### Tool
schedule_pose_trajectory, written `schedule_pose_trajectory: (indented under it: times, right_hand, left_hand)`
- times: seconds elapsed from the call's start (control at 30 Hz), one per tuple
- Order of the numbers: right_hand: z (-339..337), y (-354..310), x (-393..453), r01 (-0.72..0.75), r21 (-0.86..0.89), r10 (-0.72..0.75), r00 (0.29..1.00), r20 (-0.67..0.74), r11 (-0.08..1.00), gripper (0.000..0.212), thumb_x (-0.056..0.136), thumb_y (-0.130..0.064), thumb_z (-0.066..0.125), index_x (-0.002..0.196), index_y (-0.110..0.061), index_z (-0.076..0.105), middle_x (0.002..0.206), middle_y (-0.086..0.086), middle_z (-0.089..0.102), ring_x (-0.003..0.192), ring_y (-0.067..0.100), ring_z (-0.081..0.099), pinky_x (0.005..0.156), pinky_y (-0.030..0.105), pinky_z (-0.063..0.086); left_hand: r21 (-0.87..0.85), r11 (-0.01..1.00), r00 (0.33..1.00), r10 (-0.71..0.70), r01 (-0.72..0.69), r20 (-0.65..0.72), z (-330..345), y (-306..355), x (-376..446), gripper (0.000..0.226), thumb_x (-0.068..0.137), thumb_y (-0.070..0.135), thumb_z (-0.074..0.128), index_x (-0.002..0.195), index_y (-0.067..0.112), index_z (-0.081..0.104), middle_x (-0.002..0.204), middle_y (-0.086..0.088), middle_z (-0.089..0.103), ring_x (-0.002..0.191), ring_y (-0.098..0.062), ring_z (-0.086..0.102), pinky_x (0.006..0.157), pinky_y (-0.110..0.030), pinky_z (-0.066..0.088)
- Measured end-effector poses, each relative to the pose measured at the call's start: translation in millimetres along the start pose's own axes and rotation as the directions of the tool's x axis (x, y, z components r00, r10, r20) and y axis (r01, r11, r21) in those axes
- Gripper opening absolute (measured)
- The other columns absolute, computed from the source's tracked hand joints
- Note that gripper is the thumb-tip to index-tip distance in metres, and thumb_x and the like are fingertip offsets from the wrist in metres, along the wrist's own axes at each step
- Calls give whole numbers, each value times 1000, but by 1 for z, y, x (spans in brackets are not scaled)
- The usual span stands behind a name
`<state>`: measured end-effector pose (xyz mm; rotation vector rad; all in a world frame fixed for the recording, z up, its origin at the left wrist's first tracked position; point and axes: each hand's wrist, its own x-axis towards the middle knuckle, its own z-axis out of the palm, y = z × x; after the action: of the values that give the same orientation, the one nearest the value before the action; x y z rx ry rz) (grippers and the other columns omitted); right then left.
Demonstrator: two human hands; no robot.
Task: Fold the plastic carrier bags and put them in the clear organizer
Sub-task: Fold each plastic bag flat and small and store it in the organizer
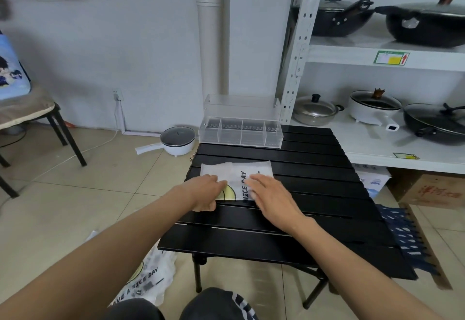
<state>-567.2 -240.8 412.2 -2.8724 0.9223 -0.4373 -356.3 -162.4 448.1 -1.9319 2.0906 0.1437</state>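
Currently one carrier bag (236,180) is laid flat on the black slatted table (302,193), partly folded into a rectangle, "NICE DAY" print showing. It is pressed down by both hands. The left hand (203,192) is set on the bag's 8 o'clock corner; its fingers look curled at the edge, but whether the plastic is pinched or just pressed cannot be told. The right hand (270,197) is laid flat at the bag's 4 o'clock side, fingers straight, nothing gripped.

Progress, as judged: early. The clear organizer (240,133) is stood at the table's 12 o'clock edge, well apart from the bag, lid raised; all four compartments look unfilled, only the coil springs are seen inside. So no bag is stowed yet. The bag in hand probably needs further folds before it fits a compartment. At least one more bag (148,282), unfolded, is left on the floor at 7 o'clock of the table, beside the person's knee (214,304).

Surroundings: white shelving (377,55) at 2 o'clock with pans and pots on it; an electric pot (177,140) on the floor at 11 o'clock; a chair (30,113) at 9 o'clock; a cardboard box (432,188) under the shelf at 3 o'clock.

Obstructions: none seen between bag and organizer. Thin plastic may slip or spring open on the slats once released.
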Motion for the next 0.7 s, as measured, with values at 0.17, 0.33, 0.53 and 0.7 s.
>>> schedule_pose_trajectory:
  times: [0.17,0.33,0.53,0.7]
  right_hand:
    - [4,1,-7,14,25,-16,992,124,1000,52,99,-51,40,147,-32,36,154,-8,33,140,13,32,111,37,34]
    - [4,14,-13,-119,-114,109,991,-83,986,35,92,-12,51,125,-20,62,126,-1,61,108,22,58,85,35,47]
    - [-2,-5,-18,-64,-243,11,977,-213,968,17,73,-13,70,89,-21,71,82,-2,66,70,20,62,63,32,41]
    - [2,-27,-21,201,-147,-222,964,-146,969,22,86,-24,59,106,-30,67,86,-11,62,77,12,56,69,28,32]
  left_hand:
    - [11,1000,999,0,1,-54,7,1,4,53,89,8,51,139,11,34,127,-14,47,119,-31,47,96,-42,46]
    - [-75,997,996,14,-21,-91,8,-8,-9,57,93,4,43,147,13,28,151,-12,29,140,-29,27,114,-38,28]
    - [88,996,914,50,-15,-403,14,12,-17,45,91,34,53,130,11,49,133,-10,48,119,-28,48,98,-40,43]
    - [204,979,920,55,28,-389,25,27,-18,40,70,40,72,102,17,67,87,-2,65,73,-20,61,59,-31,50]
